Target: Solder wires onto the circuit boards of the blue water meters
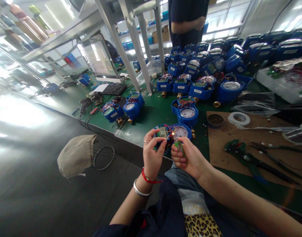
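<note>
Water meter (182,130) in a blue housing, its dial upward, sits at the front edge of the bench, just below the centre of the frame, with both hands at it. The green bench top (152,111) is the largest thing, slanting from the upper left of the frame to the lower right. A person (189,19) in dark clothing stands behind it at upper centre. A monitor (100,59) stands at upper left, with a black keyboard (114,89) below it in the picture. Rows of blue meters (181,87) fill the upper right. At right, a cardboard sheet (217,144) carries a long-handled cutter (247,158), pliers (271,152), a roll of white tape (231,119) and a small round tin (215,126).

Near the lower centre, the right hand (191,158) is wrapped around a green lighter (179,147), held upright. The left hand (152,151) has thumb and forefinger brought together at the thin wires (167,127); whether they grip one, I cannot tell. Just above these fingertips is a small grey display (163,132). Smallest is the lighter's flame (173,133), close beside the wires.
</note>
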The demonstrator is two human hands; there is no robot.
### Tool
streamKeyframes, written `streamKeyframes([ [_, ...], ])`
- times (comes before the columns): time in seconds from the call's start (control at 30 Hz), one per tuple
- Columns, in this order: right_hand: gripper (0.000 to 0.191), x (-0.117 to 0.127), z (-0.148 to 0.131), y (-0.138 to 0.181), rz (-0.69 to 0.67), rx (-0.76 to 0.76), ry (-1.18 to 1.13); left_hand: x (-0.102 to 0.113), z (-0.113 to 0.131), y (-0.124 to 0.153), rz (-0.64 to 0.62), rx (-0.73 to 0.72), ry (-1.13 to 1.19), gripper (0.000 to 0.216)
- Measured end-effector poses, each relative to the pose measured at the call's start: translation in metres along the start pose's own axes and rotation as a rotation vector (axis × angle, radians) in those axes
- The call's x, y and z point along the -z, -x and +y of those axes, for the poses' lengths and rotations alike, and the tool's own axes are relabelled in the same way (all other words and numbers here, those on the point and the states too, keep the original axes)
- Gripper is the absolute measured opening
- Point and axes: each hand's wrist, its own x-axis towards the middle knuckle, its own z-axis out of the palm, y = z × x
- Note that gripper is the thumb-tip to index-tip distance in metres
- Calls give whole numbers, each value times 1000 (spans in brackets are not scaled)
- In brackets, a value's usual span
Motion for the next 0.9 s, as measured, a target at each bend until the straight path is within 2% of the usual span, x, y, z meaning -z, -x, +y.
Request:
streamKeyframes([
  [0.17, 42, -3, -2, 2, 19, 1, -24, 1, 0, 0, -1, -2, 4, 9],
  [0.7, 39, 2, 6, -3, -58, -23, -24, 0, 1, 0, -4, 14, 6, 9],
  [0.9, 40, 1, 5, -1, -49, -2, -4, 1, 3, -1, -9, 16, 11, 11],
])
